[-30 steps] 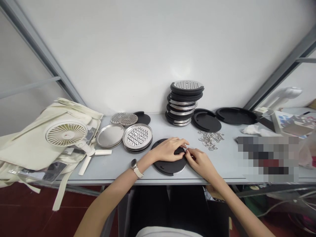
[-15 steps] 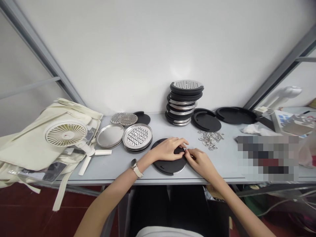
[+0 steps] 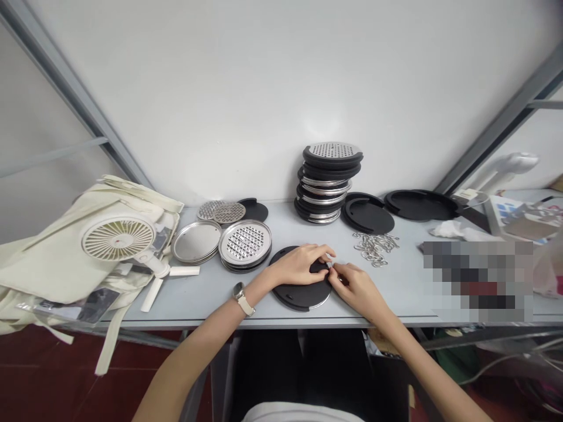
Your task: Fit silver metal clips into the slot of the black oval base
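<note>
Head camera, as I watched from afar: a black disc [image 3: 303, 298] lay flat on the worktop [image 3: 211, 302], just behind the middle of its front edge, a sliver of silver rim showing at its near right. The left hand [image 3: 302, 265], below a pale-strapped watch [image 3: 243, 299], rested across the disc with fingers curved toward its right rim; I could not tell whether it gripped. The right hand [image 3: 354, 286] met it there, fingertips drawn together at the rim, though whatever they might have pinched was too small for me to make out.

Behind the right hand spread a loose heap of metal rings and clips [image 3: 376, 249]. Toward the back edge rose a tall stack of black and silver discs [image 3: 328, 186], beside black trays [image 3: 370, 215]. Left of the disc sat grater plates [image 3: 245, 243] and plain silver plates [image 3: 196, 240]; a white fan [image 3: 118, 239] stood near the left end.
</note>
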Motion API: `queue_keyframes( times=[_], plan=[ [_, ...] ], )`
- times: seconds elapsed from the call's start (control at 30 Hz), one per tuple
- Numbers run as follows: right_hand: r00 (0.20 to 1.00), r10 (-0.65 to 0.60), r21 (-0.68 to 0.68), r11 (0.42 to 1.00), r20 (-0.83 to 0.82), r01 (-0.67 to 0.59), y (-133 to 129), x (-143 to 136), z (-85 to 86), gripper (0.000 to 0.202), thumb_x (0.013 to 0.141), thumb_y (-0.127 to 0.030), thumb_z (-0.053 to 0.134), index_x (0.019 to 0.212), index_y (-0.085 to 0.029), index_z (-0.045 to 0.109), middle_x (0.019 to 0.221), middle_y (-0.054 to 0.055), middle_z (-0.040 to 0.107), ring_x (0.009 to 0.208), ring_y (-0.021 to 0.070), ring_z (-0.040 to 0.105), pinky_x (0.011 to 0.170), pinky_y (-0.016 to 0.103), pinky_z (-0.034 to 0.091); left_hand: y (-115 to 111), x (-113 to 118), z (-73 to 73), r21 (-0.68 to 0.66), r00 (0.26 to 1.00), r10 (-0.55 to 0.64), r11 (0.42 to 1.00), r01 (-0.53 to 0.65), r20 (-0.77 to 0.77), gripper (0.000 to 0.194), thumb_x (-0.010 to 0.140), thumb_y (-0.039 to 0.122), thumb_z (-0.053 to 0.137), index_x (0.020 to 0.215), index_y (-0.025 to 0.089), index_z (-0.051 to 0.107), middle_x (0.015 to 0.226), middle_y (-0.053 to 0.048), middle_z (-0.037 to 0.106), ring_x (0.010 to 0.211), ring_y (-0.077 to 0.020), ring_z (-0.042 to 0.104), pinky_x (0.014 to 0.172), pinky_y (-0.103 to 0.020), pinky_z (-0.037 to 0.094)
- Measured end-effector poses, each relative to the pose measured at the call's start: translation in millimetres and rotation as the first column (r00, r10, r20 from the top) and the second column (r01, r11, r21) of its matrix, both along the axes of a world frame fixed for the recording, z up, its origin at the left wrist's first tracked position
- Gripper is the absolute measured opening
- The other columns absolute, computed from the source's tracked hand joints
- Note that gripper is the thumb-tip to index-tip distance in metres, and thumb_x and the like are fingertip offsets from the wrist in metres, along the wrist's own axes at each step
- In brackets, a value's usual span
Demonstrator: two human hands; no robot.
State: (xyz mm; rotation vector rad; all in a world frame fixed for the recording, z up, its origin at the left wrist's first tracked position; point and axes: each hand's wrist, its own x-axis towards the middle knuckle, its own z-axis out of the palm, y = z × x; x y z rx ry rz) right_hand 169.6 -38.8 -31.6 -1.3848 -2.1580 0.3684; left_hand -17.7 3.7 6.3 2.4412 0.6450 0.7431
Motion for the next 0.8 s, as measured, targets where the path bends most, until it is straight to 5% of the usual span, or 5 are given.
queue_keyframes(
  times=[0.8],
  plan=[
    [1.000, -0.027, 0.018, 0.999, 0.016, 0.027, 0.3, -0.8, -0.2, 0.027, 0.091, -0.028, 0.040, 0.066, -0.022, 0.046, 0.060, 0.002, 0.056, 0.059, 0.0180, 0.055, 0.057, 0.026, 0.038, 0.7, -0.6, -1.6, 0.004, 0.999, 0.012, 1.000, -0.012, -0.031, 0.034, 0.080, 0.013, 0.057, 0.113, 0.018, 0.049, 0.104, -0.005, 0.064, 0.097, -0.0164, 0.061, 0.093, -0.029, 0.044]
  ],
)
